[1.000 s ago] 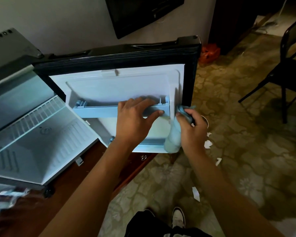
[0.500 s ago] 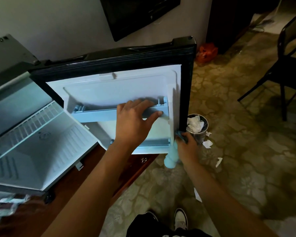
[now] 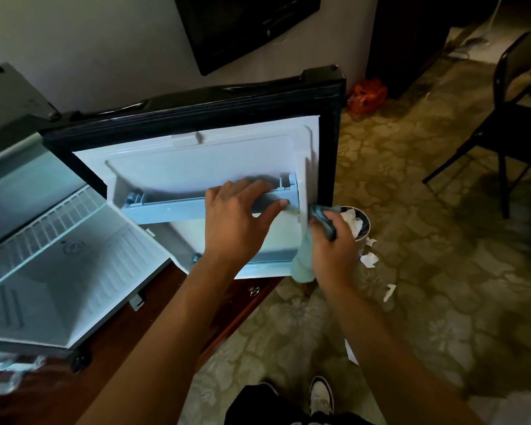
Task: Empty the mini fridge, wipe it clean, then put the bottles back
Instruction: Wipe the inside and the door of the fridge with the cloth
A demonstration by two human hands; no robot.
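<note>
The mini fridge [image 3: 59, 271] stands on a wooden cabinet at the left, its white inside bare with a wire shelf. Its black-edged door [image 3: 196, 154] is swung wide open toward me. My left hand [image 3: 236, 219] grips the pale blue door shelf rail [image 3: 166, 211], fingers over the top and thumb on the front. My right hand [image 3: 334, 243] holds a light blue cloth [image 3: 302, 262] bunched against the door's right inner edge. No bottles are in view.
A small round bin [image 3: 362, 222] with crumpled white paper stands on the patterned floor just right of the door, paper scraps around it. A black chair [image 3: 515, 118] is at far right, an orange bag [image 3: 367, 95] by the wall. My shoes show below.
My right hand with the cloth went down the door's right edge, then came back up to about shelf height. My left hand stayed on the shelf rail.
</note>
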